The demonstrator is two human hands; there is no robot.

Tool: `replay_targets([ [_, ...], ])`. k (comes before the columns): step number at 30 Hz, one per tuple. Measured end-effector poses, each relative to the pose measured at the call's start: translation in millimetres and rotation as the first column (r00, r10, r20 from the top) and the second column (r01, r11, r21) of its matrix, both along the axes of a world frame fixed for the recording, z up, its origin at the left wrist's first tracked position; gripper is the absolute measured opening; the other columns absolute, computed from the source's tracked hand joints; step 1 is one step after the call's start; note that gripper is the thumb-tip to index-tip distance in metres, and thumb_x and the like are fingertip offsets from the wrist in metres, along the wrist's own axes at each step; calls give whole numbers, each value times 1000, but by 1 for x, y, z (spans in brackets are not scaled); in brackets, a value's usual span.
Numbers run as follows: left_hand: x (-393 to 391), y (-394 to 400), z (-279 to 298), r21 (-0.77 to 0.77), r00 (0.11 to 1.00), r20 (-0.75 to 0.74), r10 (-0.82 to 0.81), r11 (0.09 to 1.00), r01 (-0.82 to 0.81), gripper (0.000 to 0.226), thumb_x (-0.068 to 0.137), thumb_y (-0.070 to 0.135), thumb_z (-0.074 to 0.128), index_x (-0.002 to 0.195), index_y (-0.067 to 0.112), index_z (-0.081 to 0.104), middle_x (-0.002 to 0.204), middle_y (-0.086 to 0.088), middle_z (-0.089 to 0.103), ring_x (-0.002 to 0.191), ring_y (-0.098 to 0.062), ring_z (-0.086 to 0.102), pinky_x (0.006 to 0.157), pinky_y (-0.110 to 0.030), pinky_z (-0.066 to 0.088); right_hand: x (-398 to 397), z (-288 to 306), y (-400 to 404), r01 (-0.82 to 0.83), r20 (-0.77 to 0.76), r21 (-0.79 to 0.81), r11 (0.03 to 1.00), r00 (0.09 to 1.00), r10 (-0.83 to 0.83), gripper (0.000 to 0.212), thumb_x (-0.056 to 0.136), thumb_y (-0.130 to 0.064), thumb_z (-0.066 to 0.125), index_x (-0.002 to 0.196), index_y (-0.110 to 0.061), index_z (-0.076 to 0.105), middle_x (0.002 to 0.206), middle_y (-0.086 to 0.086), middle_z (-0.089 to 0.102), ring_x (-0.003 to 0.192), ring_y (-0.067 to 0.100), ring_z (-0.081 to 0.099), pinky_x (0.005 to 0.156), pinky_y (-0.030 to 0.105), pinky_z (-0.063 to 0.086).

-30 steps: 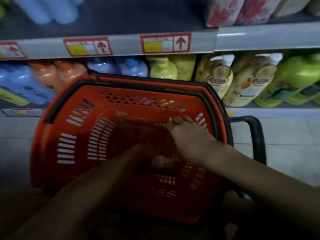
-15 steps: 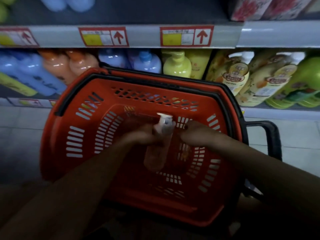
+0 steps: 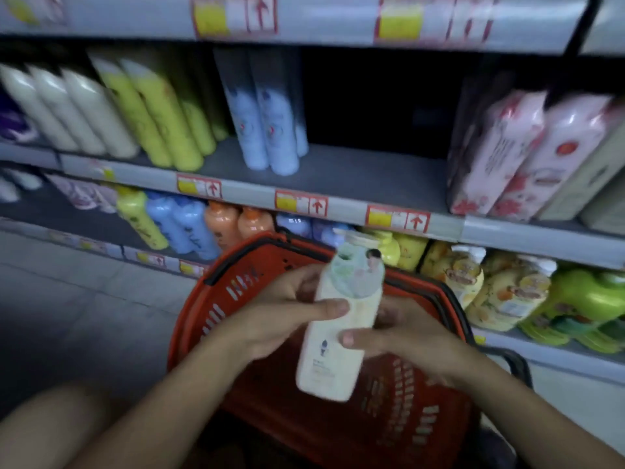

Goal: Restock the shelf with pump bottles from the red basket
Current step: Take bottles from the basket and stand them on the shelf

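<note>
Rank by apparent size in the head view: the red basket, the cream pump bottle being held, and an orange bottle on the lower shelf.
1. red basket
2. cream pump bottle, though it is nearest the camera
3. orange bottle, partly hidden behind the basket

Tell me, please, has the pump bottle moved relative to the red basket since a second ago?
Yes. The pump bottle has come up from the bottom of the red basket, now above its rim in both hands.

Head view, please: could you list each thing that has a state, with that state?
Pump bottle: lifted above the basket, tilted, gripped by both hands.
Left hand: closed on the bottle.
Right hand: closed on the bottle.
Red basket: open, no other bottles visible.
Middle shelf: gap between blue bottles and pink packs.
</note>
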State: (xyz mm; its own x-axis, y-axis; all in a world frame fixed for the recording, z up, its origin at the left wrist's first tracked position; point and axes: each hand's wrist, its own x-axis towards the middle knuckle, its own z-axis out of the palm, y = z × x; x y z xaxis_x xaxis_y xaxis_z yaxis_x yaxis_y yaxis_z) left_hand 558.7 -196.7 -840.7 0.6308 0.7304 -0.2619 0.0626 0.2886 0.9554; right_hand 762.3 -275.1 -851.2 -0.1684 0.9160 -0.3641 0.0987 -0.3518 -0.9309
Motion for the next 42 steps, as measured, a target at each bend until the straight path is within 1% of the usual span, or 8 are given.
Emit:
replay_targets([
  [4, 12, -4, 80, 278, 1000, 1, -7, 960, 7, 52, 82, 5, 78, 130, 17, 61, 125, -3, 73, 115, -20, 69, 97, -36, 57, 4, 82, -5, 106, 92, 283, 953, 986, -137, 34, 67, -16, 89, 100, -23, 83, 104, -2, 81, 101, 16, 77, 84, 26, 61],
  [9, 13, 16, 177, 624, 1000, 11, -5, 781, -3, 72, 78, 24, 84, 142, 34, 52, 131, 10, 69, 118, -12, 68, 93, -36, 58, 1, 182, 4, 176, 215, 577, 798, 909, -356, 49, 60, -49, 88, 105, -30, 80, 101, -12, 80, 98, 16, 76, 86, 45, 61],
  [17, 44, 58, 244, 716, 936, 292, 198, 603, -351, 64, 76, 17, 88, 133, 26, 61, 118, 2, 74, 104, -14, 74, 86, -30, 61, 21, 296, 54, 211, 154, 782, 587, 847, -510, 35, 72, -27, 90, 104, -20, 80, 96, -8, 81, 92, 8, 77, 86, 39, 63],
  [21, 76, 85, 268, 836, 884, 344, 316, 327, -441, 57, 85, 20, 80, 138, 25, 60, 124, 6, 64, 107, -5, 69, 90, -26, 59, 31, 328, 91, 133, 228, 860, 493, 764, -603, 40, 73, -28, 91, 110, -20, 78, 98, -9, 80, 93, 2, 75, 88, 33, 61],
  [24, 97, 117, 280, 858, 858, 369, 357, 224, -462, 56, 85, 24, 78, 138, 27, 59, 116, 5, 63, 104, -10, 69, 88, -34, 60, 45, 340, 126, 148, 216, 867, 476, 748, -627, 42, 74, -25, 91, 113, -17, 77, 100, -5, 80, 95, 8, 75, 91, 39, 61],
  [34, 140, 180, 275, 865, 804, 197, 561, 287, -412, 38, 90, 35, 72, 126, 30, 63, 109, 14, 68, 102, -6, 67, 90, -31, 58, 83, 322, 227, 215, 265, 797, 565, 715, -647, 41, 82, -21, 86, 120, -14, 72, 108, 0, 78, 99, 15, 75, 90, 42, 62],
  [37, 146, 179, 276, 906, 773, 138, 619, 236, -351, 53, 95, 37, 62, 146, 32, 45, 131, 9, 60, 118, -9, 58, 101, -31, 51, 86, 319, 231, 231, 232, 812, 536, 715, -659, 39, 87, -21, 82, 123, -15, 72, 108, -3, 78, 96, 9, 75, 86, 32, 63],
  [42, 149, 171, 268, 909, 780, -6, 626, 329, -257, 85, 98, 28, 60, 160, 31, 4, 148, 4, 44, 130, -15, 50, 106, -31, 44, 87, 315, 230, 209, 260, 822, 530, 691, -674, 42, 89, -24, 80, 128, -17, 67, 105, -7, 75, 88, 3, 72, 70, 14, 58],
])
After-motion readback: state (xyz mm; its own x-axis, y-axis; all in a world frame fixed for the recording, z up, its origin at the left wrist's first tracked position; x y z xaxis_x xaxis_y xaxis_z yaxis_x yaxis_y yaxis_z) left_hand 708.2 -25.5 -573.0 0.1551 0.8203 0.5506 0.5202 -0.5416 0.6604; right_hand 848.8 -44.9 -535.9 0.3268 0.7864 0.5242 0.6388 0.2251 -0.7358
